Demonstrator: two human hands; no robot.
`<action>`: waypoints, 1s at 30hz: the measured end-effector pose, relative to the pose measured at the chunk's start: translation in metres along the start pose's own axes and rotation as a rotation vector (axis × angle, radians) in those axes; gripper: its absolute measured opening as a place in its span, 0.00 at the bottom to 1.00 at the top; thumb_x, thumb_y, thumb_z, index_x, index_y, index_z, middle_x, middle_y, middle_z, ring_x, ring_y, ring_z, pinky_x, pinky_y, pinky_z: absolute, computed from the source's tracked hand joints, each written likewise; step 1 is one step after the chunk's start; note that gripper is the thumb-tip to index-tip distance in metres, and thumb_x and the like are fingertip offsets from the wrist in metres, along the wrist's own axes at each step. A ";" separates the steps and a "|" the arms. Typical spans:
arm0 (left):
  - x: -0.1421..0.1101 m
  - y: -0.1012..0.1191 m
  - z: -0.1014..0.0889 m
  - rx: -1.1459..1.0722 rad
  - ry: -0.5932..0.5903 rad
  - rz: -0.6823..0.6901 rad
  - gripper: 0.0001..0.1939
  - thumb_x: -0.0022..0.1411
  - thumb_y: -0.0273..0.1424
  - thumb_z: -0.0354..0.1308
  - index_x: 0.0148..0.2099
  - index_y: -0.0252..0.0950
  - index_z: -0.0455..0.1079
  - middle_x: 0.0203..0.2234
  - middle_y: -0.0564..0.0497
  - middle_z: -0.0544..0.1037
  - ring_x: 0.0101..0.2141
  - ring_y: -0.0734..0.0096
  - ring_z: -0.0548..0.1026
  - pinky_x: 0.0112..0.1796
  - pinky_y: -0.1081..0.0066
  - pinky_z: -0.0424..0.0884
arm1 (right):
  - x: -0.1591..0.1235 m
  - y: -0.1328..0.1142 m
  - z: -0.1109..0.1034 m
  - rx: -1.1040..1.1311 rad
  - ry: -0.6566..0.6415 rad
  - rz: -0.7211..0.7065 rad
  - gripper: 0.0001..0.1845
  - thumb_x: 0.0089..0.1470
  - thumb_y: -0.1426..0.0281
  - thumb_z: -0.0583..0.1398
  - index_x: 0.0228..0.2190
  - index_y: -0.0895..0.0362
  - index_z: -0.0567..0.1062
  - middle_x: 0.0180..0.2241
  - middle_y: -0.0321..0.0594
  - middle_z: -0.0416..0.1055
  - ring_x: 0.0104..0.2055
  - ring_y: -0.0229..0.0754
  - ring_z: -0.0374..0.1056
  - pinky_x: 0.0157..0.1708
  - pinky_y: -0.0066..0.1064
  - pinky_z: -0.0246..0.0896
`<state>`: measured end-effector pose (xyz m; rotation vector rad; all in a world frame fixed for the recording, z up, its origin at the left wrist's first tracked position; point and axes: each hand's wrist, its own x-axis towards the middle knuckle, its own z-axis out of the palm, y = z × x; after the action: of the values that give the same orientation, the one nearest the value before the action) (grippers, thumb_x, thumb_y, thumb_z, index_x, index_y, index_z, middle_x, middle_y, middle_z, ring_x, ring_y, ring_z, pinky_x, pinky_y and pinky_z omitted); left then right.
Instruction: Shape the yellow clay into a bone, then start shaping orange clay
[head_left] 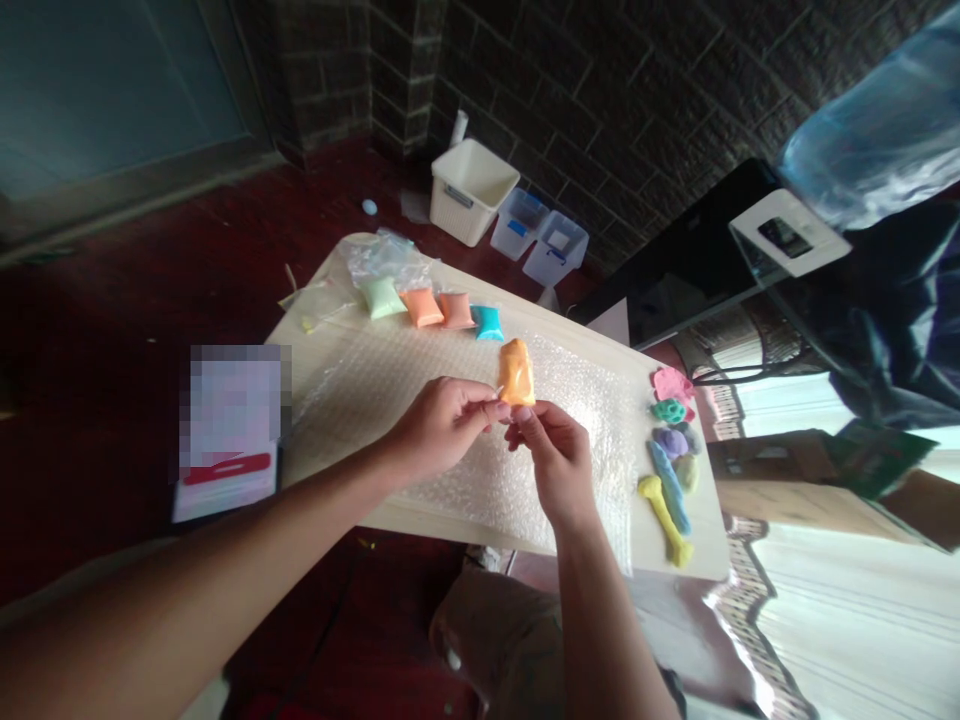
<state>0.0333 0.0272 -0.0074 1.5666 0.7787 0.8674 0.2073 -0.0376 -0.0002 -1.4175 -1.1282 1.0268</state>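
Between my two hands is a small orange packet of modelling clay [516, 370], held up above the bubble wrap [465, 480]. My left hand [454, 425] pinches its lower left edge with thumb and fingertips. My right hand [555, 455] grips the lower right edge, thumb on top. Beyond the packet, a row of clay packets lies along the table's far side: a pale green one [383, 298], an orange one [423, 307], a salmon one [456, 310] and a blue one [488, 323].
Shaped clay pieces sit at the table's right end, including a yellow bone shape [666, 522], a blue strip [670, 488] and a pink piece [673, 388]. Clear plastic bags [386, 258] lie at the far left corner. A white bin [472, 190] stands on the floor behind the table [694, 555].
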 end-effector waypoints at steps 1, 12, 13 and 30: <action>0.000 -0.002 -0.001 0.029 -0.023 0.006 0.20 0.71 0.39 0.59 0.28 0.35 0.76 0.19 0.56 0.70 0.23 0.75 0.64 0.26 0.71 0.56 | -0.001 -0.002 0.000 -0.035 0.004 -0.009 0.14 0.63 0.57 0.67 0.33 0.55 0.82 0.27 0.38 0.77 0.28 0.38 0.70 0.29 0.31 0.67; 0.003 -0.003 0.000 0.039 -0.003 -0.035 0.23 0.66 0.43 0.64 0.23 0.35 0.73 0.18 0.54 0.70 0.23 0.73 0.66 0.26 0.70 0.57 | -0.010 -0.013 0.003 -0.246 0.112 -0.140 0.19 0.58 0.59 0.71 0.24 0.54 0.73 0.19 0.31 0.66 0.21 0.34 0.58 0.22 0.29 0.51; 0.002 -0.002 0.001 0.031 -0.012 -0.025 0.24 0.67 0.43 0.63 0.22 0.35 0.71 0.18 0.55 0.68 0.22 0.74 0.64 0.25 0.70 0.56 | -0.007 -0.010 0.002 -0.122 0.094 -0.089 0.20 0.56 0.59 0.72 0.23 0.54 0.72 0.18 0.29 0.64 0.20 0.33 0.55 0.22 0.29 0.50; 0.002 -0.006 0.003 -0.023 0.089 -0.101 0.15 0.63 0.40 0.69 0.29 0.35 0.82 0.23 0.50 0.80 0.26 0.69 0.74 0.28 0.69 0.62 | -0.002 -0.003 0.001 0.029 0.140 0.011 0.11 0.53 0.62 0.75 0.27 0.54 0.85 0.24 0.39 0.80 0.23 0.36 0.69 0.25 0.30 0.65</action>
<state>0.0374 0.0285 -0.0132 1.4638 0.9011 0.8737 0.2052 -0.0393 0.0031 -1.4507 -1.0006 0.9332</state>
